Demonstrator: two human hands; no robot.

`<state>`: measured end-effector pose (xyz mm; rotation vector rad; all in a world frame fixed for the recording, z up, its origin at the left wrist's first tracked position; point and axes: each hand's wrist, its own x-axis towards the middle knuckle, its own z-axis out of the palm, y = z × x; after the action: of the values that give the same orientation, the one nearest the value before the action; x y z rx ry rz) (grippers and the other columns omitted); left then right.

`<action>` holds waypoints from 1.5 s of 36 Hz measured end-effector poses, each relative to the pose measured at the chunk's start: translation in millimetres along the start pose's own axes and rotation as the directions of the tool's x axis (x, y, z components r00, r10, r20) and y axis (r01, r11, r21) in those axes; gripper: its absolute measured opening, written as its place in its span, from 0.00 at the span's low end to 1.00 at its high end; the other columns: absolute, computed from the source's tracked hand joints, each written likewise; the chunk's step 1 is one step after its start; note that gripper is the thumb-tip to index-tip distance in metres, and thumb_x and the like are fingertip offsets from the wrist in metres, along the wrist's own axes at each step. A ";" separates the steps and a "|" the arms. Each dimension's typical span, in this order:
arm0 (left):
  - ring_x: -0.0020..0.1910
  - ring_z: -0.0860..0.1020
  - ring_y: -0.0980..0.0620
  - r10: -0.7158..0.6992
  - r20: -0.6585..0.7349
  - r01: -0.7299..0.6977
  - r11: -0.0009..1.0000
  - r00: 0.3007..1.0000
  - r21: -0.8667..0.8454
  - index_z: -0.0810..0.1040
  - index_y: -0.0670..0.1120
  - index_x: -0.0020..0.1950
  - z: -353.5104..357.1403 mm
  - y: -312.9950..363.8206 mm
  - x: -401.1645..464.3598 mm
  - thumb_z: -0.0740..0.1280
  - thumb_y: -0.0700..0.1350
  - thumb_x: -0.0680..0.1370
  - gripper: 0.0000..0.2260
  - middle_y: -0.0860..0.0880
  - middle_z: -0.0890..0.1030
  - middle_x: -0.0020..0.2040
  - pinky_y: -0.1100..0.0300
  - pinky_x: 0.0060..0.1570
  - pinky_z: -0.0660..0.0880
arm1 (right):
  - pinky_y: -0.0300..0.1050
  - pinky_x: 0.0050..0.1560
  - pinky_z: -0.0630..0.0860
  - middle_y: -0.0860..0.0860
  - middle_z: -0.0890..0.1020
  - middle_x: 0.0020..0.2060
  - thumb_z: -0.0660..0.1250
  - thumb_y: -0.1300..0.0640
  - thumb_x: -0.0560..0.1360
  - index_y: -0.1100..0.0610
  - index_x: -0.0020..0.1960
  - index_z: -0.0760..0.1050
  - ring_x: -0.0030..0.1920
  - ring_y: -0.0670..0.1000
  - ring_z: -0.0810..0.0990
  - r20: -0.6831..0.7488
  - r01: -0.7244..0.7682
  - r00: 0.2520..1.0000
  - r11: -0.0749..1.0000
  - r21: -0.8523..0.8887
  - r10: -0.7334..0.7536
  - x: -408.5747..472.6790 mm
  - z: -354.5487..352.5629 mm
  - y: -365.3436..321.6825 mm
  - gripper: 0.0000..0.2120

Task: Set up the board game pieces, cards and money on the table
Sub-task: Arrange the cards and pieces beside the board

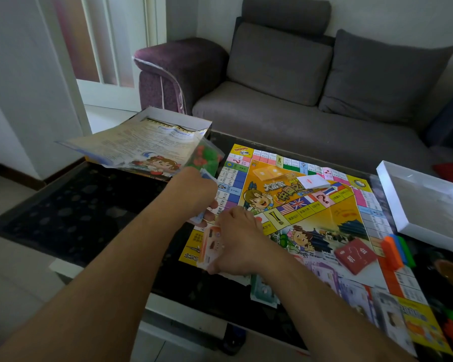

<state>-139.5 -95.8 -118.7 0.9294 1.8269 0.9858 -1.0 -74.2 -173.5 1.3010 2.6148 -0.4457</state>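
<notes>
While the board lies flat on the dark bench, the left hand curls its fingers round blue cards and the right hand grips orange notes over the board's near-left corner, beside the box.

Over the game board on the dark glass table, my right hand grips orange play money while my left hand holds a clear bag of red and green pieces; a red card deck lies nearby.
</notes>
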 end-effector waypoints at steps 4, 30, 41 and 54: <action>0.24 0.80 0.49 0.012 -0.008 -0.012 1.000 1.000 0.012 0.78 0.41 0.57 -0.8 -0.2 1.6 0.61 0.40 0.84 0.07 0.42 0.83 0.39 0.53 0.32 0.81 | 0.56 0.74 0.60 0.54 0.67 0.68 0.83 0.39 0.63 0.54 0.73 0.61 0.72 0.59 0.62 -0.020 0.029 0.999 1.000 -0.010 -0.029 1.7 -1.2 -4.0 0.49; 0.24 0.80 0.50 0.035 -0.024 -0.036 0.999 0.999 -0.026 0.76 0.40 0.56 -8.0 -1.3 0.3 0.62 0.38 0.82 0.05 0.42 0.83 0.39 0.55 0.32 0.79 | 0.56 0.70 0.68 0.52 0.76 0.60 0.81 0.48 0.68 0.51 0.66 0.74 0.62 0.56 0.75 0.007 0.162 0.987 0.984 -0.078 -0.162 4.2 -7.3 -17.5 0.31; 0.35 0.83 0.45 -0.017 -0.142 0.003 0.995 0.990 -0.095 0.74 0.43 0.59 -27.7 6.3 1.4 0.64 0.40 0.83 0.06 0.41 0.85 0.43 0.44 0.39 0.85 | 0.54 0.55 0.79 0.49 0.71 0.57 0.81 0.60 0.67 0.52 0.59 0.74 0.55 0.52 0.74 -0.113 0.264 0.963 0.942 0.210 -0.244 -1.0 -6.1 -15.9 0.24; 0.59 0.81 0.29 -0.276 0.272 0.216 0.948 0.922 0.233 0.82 0.32 0.57 -43.3 -18.3 -6.7 0.66 0.35 0.80 0.09 0.29 0.80 0.59 0.45 0.49 0.83 | 0.47 0.63 0.69 0.49 0.67 0.59 0.81 0.56 0.70 0.48 0.73 0.70 0.60 0.49 0.64 -0.104 0.225 0.973 0.939 0.261 -0.204 -0.8 0.8 -6.2 0.35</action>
<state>-180.0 -120.6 -118.1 0.8853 1.7469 0.4802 -5.4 -78.6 -172.9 1.1242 2.8526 -0.8327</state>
